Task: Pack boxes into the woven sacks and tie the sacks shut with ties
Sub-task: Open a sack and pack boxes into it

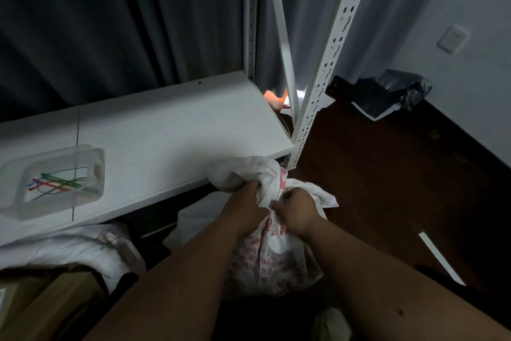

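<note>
Pretty dim, so whether a tie is on yet is impossible to tell, but the left hand [246,206] and right hand [297,209] both clutch the bunched neck of the woven sack [265,255] beside the white shelf [154,130], over dark floor [387,175].

Two bare forearms reach in from the bottom edge, with no sleeves, watch, bracelet or gloves visible on them. The left hand [246,209] and right hand [297,209] are bare too, with no rings showing. A small dark mark sits on the right forearm [400,312].
</note>
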